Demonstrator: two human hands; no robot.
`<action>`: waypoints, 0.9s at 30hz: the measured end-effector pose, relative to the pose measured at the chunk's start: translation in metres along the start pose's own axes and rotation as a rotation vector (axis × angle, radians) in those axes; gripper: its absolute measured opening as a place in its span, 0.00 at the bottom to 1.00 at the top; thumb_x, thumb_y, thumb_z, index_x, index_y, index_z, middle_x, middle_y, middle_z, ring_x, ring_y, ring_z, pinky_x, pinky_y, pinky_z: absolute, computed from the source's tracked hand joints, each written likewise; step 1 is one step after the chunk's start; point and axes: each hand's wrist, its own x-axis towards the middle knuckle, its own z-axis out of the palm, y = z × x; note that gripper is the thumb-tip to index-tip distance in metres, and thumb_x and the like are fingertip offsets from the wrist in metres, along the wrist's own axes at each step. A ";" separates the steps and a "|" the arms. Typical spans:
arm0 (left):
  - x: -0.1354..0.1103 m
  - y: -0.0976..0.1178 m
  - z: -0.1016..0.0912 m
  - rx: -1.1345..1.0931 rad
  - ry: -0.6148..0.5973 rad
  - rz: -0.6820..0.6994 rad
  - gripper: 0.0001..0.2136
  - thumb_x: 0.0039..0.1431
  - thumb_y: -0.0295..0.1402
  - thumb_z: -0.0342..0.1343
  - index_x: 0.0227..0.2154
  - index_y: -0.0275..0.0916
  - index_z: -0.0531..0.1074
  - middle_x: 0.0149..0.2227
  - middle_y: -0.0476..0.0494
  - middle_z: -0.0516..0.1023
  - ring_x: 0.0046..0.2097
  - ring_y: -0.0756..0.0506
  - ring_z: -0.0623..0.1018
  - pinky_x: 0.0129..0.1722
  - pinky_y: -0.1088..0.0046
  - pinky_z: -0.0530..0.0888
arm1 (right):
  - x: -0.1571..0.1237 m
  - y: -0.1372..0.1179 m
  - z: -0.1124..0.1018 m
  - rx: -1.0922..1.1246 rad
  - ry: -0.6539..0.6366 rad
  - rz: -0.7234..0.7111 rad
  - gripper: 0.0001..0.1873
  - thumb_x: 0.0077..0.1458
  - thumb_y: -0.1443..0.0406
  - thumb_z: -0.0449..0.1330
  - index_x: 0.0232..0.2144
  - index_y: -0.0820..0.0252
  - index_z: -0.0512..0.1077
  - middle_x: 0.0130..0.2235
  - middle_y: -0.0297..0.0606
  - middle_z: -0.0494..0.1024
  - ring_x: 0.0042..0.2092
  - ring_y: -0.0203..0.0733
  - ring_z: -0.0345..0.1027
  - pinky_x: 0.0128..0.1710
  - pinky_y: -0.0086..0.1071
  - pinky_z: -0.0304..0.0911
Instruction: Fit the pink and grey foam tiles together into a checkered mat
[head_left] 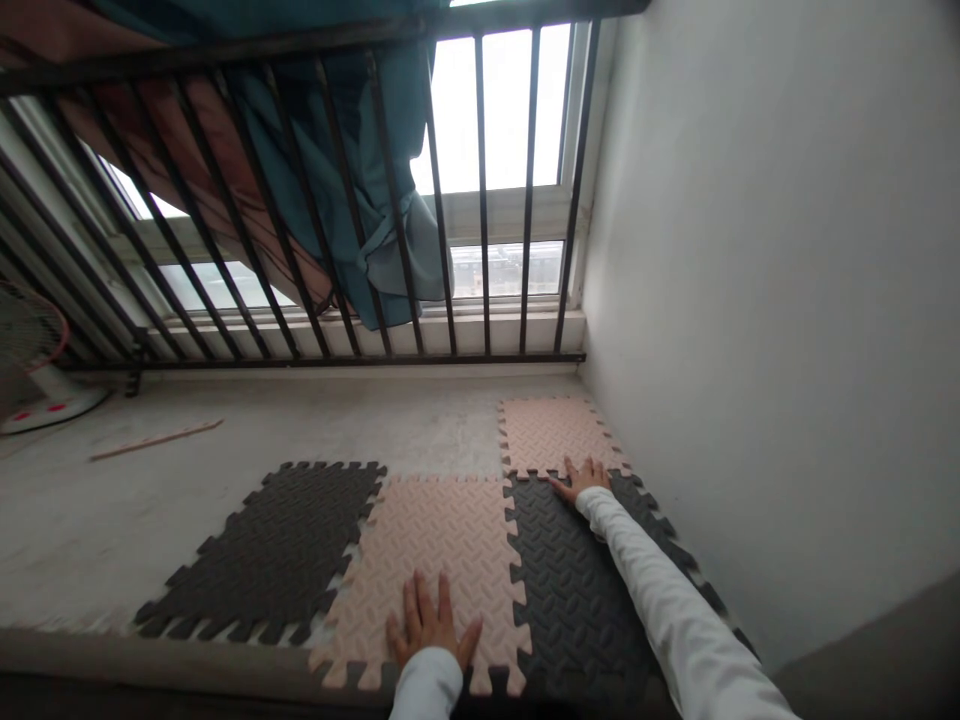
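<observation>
Head view: your left hand (429,620) lies flat, gripping nothing, pinning the pink mat tile (435,560); your right hand (583,477) presses open-palmed on the black tile (577,590), seating its seam against the far pink tile (551,433).

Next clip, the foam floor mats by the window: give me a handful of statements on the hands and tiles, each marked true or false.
1. The left hand lies flat on the pink middle tile. True.
2. The right hand grips a window bar. False: it rests at the seam between the dark right tile and the pink far tile.
3. Four foam tiles lie on the floor. True; the fourth is the dark left tile.
4. The dark left tile is fully locked into the pink middle tile. False: it lies askew, with a gap at the near end.
5. A fan stands at the right wall. False: it is at the far left.
</observation>
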 end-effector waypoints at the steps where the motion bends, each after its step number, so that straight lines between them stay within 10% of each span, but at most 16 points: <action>1: 0.000 0.000 0.000 0.001 -0.002 0.001 0.29 0.48 0.47 0.42 0.54 0.44 0.51 0.60 0.37 0.46 0.60 0.37 0.46 0.53 0.48 0.45 | -0.001 0.007 -0.001 0.002 0.006 0.038 0.43 0.44 0.40 0.34 0.57 0.55 0.41 0.59 0.52 0.46 0.59 0.57 0.37 0.54 0.50 0.23; 8: 0.000 0.001 0.002 0.008 0.010 -0.003 0.29 0.48 0.48 0.42 0.54 0.44 0.51 0.60 0.37 0.47 0.60 0.38 0.46 0.53 0.47 0.45 | -0.003 0.034 -0.022 -0.039 -0.065 0.115 0.45 0.45 0.41 0.37 0.56 0.66 0.47 0.58 0.57 0.49 0.59 0.55 0.40 0.54 0.47 0.33; 15: 0.001 0.001 0.003 -0.048 0.009 -0.007 0.30 0.47 0.47 0.43 0.54 0.43 0.52 0.60 0.37 0.46 0.60 0.37 0.45 0.53 0.47 0.43 | -0.015 -0.020 -0.016 -0.046 -0.081 -0.312 0.36 0.52 0.49 0.33 0.58 0.64 0.39 0.61 0.39 0.39 0.61 0.37 0.30 0.57 0.38 0.30; 27: 0.002 0.002 -0.004 -0.064 -0.062 -0.034 0.31 0.46 0.47 0.45 0.55 0.45 0.48 0.60 0.38 0.41 0.60 0.37 0.41 0.54 0.47 0.39 | -0.033 -0.086 -0.006 -0.055 -0.080 -0.439 0.38 0.51 0.48 0.35 0.57 0.68 0.43 0.61 0.42 0.42 0.60 0.42 0.34 0.58 0.40 0.30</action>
